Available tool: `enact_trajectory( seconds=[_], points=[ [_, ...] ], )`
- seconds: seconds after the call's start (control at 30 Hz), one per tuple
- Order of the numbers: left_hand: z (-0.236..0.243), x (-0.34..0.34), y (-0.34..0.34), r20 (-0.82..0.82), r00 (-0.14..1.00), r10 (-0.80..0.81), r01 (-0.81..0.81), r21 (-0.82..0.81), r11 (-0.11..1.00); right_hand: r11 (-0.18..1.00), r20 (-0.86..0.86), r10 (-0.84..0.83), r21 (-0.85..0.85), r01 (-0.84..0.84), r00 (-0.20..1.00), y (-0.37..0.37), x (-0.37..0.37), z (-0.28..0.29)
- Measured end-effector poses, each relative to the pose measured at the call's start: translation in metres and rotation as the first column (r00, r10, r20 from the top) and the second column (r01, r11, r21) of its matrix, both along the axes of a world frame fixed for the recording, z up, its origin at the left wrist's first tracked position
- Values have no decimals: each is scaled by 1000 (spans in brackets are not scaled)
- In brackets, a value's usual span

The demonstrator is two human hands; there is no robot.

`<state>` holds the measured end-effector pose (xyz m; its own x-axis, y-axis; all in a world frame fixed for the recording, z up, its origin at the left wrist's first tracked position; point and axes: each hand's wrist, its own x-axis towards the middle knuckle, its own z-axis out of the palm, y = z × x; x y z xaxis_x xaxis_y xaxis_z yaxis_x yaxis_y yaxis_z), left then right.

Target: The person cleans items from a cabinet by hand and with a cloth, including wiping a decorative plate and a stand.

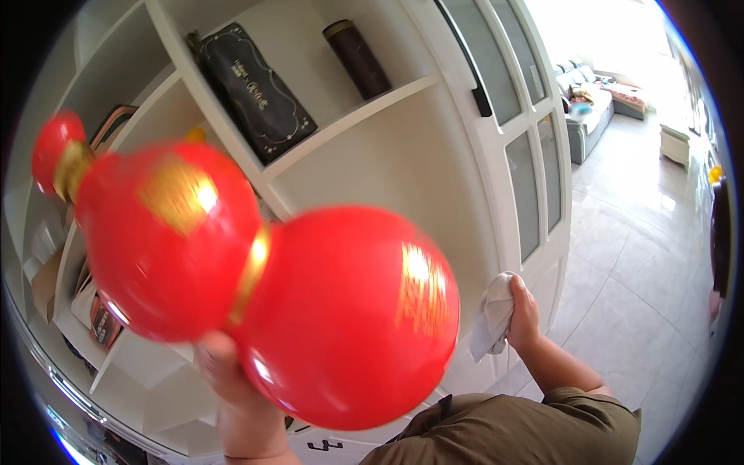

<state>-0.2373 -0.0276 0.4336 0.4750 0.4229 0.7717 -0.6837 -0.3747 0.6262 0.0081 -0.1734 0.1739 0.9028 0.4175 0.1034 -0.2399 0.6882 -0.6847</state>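
A large glossy red gourd-shaped bottle (341, 318) with gold markings fills the left and middle of the picture, tilted with its narrow capped end to the upper left. My left hand (232, 380) grips it at the gold-banded waist from below; the bottle hides most of the fingers. Off to the right, my right hand (523, 314) is closed on a crumpled white cloth (492, 318), beside the white cabinet door and apart from the bottle.
White open shelving (349, 116) stands behind the bottle. A black patterned box (252, 93) and a dark cylindrical container (358, 60) sit on an upper shelf. A white door with grey panes (523, 190) stands at the right. Beyond are a tiled floor (620, 263) and a grey sofa (585, 132).
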Motion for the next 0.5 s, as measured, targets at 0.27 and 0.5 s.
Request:
enact_trajectory(
  seconds=[0.27,0.5],
  points=[
    [136,109,1,382,896,226,-443,739,508,994,50,-104,-22,106,993,-35,37,2],
    [213,208,-15,-3,1000,19,-18,269,963,996,-21,-80,-41,79,997,-60,46,-36]
  ],
)
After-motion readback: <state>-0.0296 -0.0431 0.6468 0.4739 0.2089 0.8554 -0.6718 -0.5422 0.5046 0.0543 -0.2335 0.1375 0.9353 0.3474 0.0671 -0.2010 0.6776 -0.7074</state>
